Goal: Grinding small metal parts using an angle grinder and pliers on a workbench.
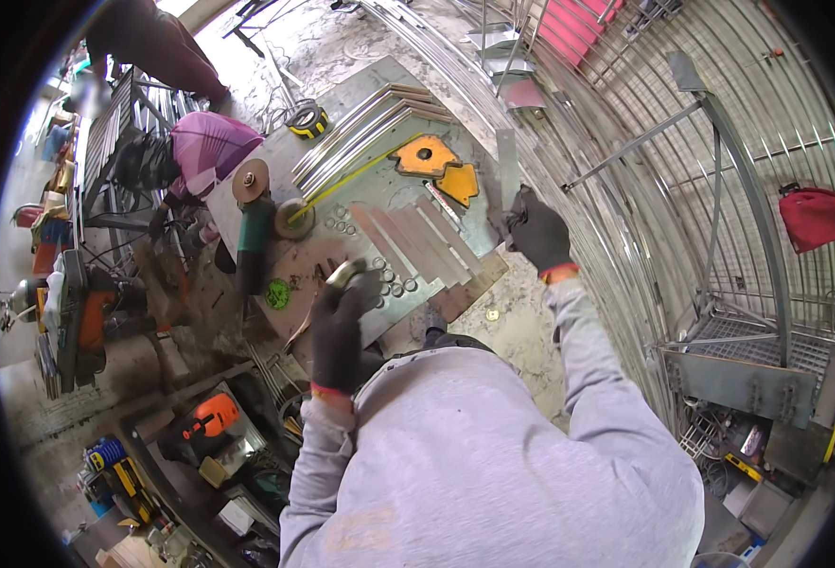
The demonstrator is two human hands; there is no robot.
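Observation:
My left hand [337, 336], in a dark glove, is raised over the near left of the metal table [327, 251]. Its fingers close on a small, blurred, shiny round metal piece [344, 275]. At the table's right edge, my gloved right hand [538, 232] is closed at the lower end of a flat grey metal strip [507, 161], which points away from me. Between my hands lie several flat metal strips [413, 246] side by side. Small metal rings [397, 287] are grouped near my left hand, with more rings farther off.
An angle grinder [254, 232] stands at the table's left, near a tape measure [294, 220] with its yellow blade out. Orange-yellow magnetic-looking blocks [425, 156] and long metal bars [370, 128] lie beyond. A person in a purple patterned covering [211, 147] crouches left. Long metal rods flank the right.

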